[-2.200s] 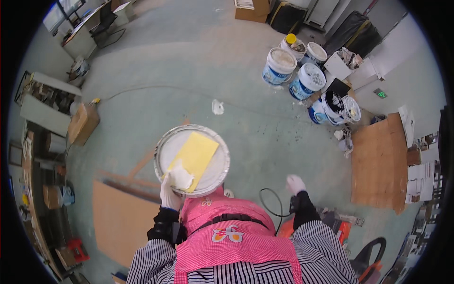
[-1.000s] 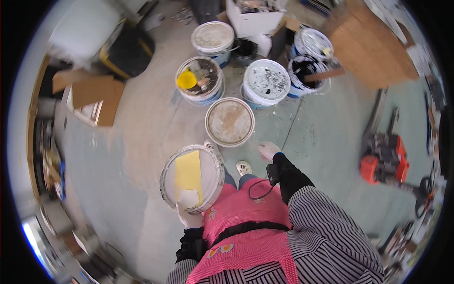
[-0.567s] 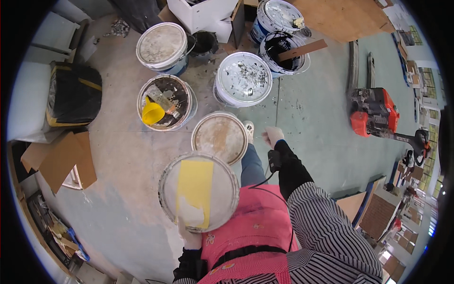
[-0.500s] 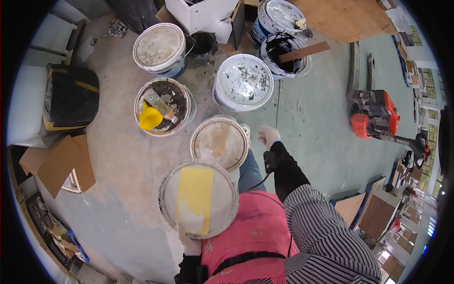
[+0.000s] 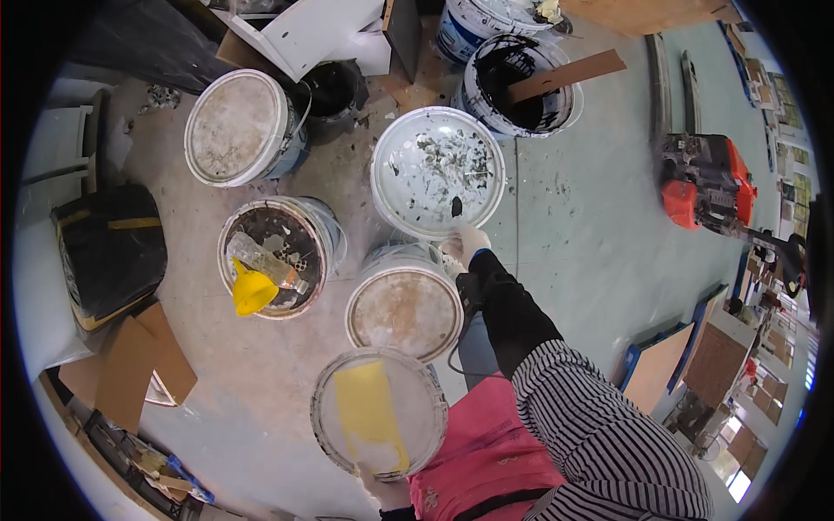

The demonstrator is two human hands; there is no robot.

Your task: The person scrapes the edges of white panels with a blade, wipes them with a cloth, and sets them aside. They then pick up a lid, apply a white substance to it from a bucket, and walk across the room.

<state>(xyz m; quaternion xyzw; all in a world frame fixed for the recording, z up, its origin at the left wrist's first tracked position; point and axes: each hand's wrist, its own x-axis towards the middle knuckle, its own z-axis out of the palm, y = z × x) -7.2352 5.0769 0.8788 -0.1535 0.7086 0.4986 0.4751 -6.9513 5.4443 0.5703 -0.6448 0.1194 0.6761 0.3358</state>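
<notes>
My left hand [image 5: 380, 492] grips the near edge of a round grey lid [image 5: 422, 418] with a yellow strip across it, held in front of my pink apron [image 5: 486, 438]. The thumb shows on the rim and the other fingers are hidden below. My right hand [image 5: 470, 242] is at the near rim of a white bucket [image 5: 408, 171] whose lid is spattered with dark flakes. Its fingers point left, curled, partly hidden; what they hold, if anything, is unclear. Just left of my right forearm stands a bucket with a brown-stained lid [image 5: 404, 311].
To the left, a bucket [image 5: 228, 282] carries a yellow funnel [image 5: 254, 290] and a clear bottle. Another lidded bucket [image 5: 234, 126] stands behind it. An open black-smeared bucket [image 5: 556, 117] holds a brown board [image 5: 566, 75]. A red pallet truck [image 5: 708, 182] stands right; a cardboard box [image 5: 130, 369], left.
My right hand has moved left and reached the rim of the flake-spattered bucket. The grey lid in my left hand sits lower in view. The whole view has shifted, with the buckets appearing closer.
</notes>
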